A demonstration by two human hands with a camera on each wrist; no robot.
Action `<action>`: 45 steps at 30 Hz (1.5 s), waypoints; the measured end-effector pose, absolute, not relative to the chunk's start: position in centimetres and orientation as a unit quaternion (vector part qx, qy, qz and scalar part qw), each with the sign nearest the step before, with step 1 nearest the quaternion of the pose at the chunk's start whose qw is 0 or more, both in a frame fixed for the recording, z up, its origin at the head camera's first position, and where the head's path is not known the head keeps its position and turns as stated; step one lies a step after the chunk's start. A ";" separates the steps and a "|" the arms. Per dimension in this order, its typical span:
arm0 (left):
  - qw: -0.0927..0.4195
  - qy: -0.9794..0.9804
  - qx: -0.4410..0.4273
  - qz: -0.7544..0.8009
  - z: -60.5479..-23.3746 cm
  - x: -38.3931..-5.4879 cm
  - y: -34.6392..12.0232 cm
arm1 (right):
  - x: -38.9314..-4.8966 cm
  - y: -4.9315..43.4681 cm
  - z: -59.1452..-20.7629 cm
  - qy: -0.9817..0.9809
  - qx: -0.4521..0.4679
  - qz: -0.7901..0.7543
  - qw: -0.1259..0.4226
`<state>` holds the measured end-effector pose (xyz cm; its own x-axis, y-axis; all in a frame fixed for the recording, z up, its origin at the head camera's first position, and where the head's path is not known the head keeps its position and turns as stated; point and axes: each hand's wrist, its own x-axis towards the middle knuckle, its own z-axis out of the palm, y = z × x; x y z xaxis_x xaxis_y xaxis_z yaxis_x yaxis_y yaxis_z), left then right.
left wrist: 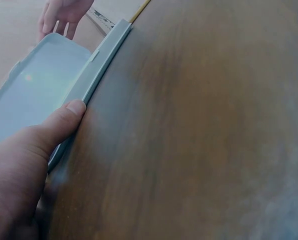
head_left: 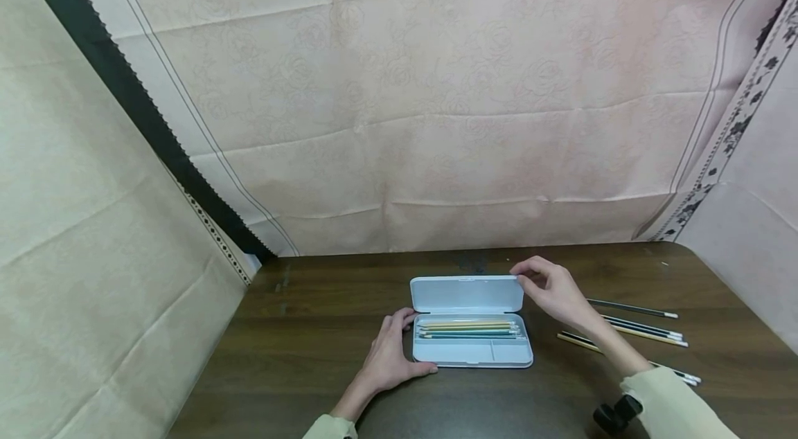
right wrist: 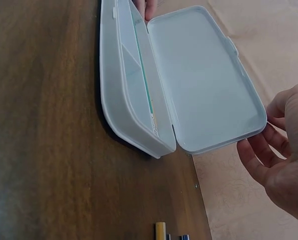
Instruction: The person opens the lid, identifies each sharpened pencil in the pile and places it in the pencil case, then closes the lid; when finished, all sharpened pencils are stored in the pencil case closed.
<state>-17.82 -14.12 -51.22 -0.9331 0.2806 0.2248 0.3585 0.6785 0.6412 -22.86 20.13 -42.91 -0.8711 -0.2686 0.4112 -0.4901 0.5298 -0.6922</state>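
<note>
A light blue pencil case [head_left: 458, 359] lies on the table with its lid [head_left: 467, 293] raised. Several pencils [head_left: 470, 329] lie side by side in its long back compartment; a low divider splits the front part. My left hand [head_left: 391, 352] grips the case's left end, thumb along the front wall and fingers round the back-left corner. With thumb and fingers, my right hand [right wrist: 284, 145] pinches the lid's outer right corner. In the left wrist view, the thumb [left wrist: 64, 122] presses the case's front wall, and the other fingers are hidden.
To the right of the case, loose dark and yellow pencils [head_left: 648, 332] lie on the brown wooden table [head_left: 299, 356], partly under my right forearm. Pale patterned cloth [head_left: 436, 113] hangs behind the table's far edge and along both sides.
</note>
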 end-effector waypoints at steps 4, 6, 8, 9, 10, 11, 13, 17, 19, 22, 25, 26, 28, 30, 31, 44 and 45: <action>0.059 -0.913 -0.180 -0.362 -51.3 -17.9 -14.2 | -22.6 20.1 -43.2 -0.864 0.222 0.434 0.129; 0.058 -0.913 -0.180 -0.362 -51.3 -17.9 -14.2 | -22.5 20.1 -43.2 -0.862 0.224 0.436 0.128; 0.055 -0.913 -0.178 -0.362 -51.3 -17.9 -14.1 | -22.3 20.2 -43.2 -0.859 0.230 0.440 0.125; 0.055 -0.914 -0.179 -0.361 -51.3 -17.9 -14.1 | -22.2 20.2 -43.2 -0.858 0.233 0.442 0.124; 0.053 -0.914 -0.177 -0.362 -51.3 -17.9 -14.1 | -22.1 20.3 -43.2 -0.856 0.237 0.444 0.122; 0.052 -0.914 -0.176 -0.361 -51.3 -17.9 -14.1 | -22.1 20.3 -43.2 -0.854 0.240 0.446 0.119; 0.051 -0.915 -0.175 -0.360 -51.3 -17.8 -14.1 | -21.9 20.4 -43.2 -0.850 0.251 0.448 0.114; 0.050 -0.916 -0.174 -0.357 -51.4 -17.8 -14.2 | -21.7 20.5 -43.2 -0.845 0.274 0.448 0.103; 0.050 -0.915 -0.176 -0.359 -51.4 -17.9 -14.2 | -21.6 20.6 -43.2 -0.843 0.282 0.447 0.096; 0.048 -0.915 -0.176 -0.360 -51.4 -17.9 -14.2 | -21.5 20.6 -43.2 -0.843 0.286 0.447 0.087; 0.051 -0.915 -0.178 -0.359 -51.4 -17.9 -14.2 | -21.3 20.7 -43.3 -0.843 0.286 0.450 0.073; 0.053 -0.915 -0.179 -0.358 -51.4 -17.9 -14.3 | -21.3 20.7 -43.3 -0.843 0.286 0.451 0.069; 0.055 -0.914 -0.181 -0.360 -51.4 -17.8 -14.3 | -21.1 20.7 -43.2 -0.843 0.285 0.453 0.061; 0.056 -0.911 -0.183 -0.364 -51.3 -17.8 -14.3 | -20.9 20.7 -43.2 -0.841 0.287 0.455 0.057; 0.054 -0.909 -0.182 -0.370 -51.3 -17.8 -14.3 | -20.9 20.7 -43.2 -0.840 0.289 0.456 0.056; 0.129 -0.782 -0.225 -0.566 -47.7 -18.6 -15.4 | -20.6 20.7 -43.4 -0.837 0.322 0.439 0.060; 0.119 -0.780 -0.222 -0.573 -47.1 -18.7 -15.3 | -20.5 20.7 -43.4 -0.836 0.323 0.439 0.061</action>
